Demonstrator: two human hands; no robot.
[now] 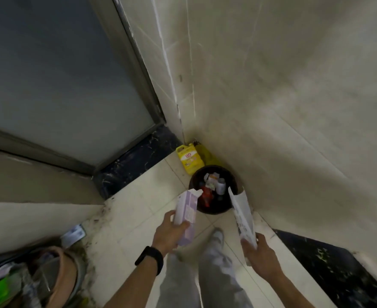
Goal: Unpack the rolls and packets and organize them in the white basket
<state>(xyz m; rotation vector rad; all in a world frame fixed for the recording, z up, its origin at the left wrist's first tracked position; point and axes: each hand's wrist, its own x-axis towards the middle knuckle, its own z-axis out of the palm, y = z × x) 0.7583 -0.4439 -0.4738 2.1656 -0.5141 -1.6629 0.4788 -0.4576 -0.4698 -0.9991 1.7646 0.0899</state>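
My left hand (172,233), with a black band on its wrist, grips a pale purple carton (186,215) whose top end is torn open. My right hand (257,252) holds a flat white wrapper (243,215) with small print on it, pointing up and forward. Both are held just short of a round dark waste bin (214,188) on the floor, which contains scraps, a red item and a small bottle. The white basket is not in view.
A yellow detergent jug (188,158) and a yellow bag (207,155) stand in the tiled corner behind the bin. A frosted glass door (61,85) with a dark sill is at the left. Cluttered items lie at the lower left (27,278). My legs and shoe (217,237) are below.
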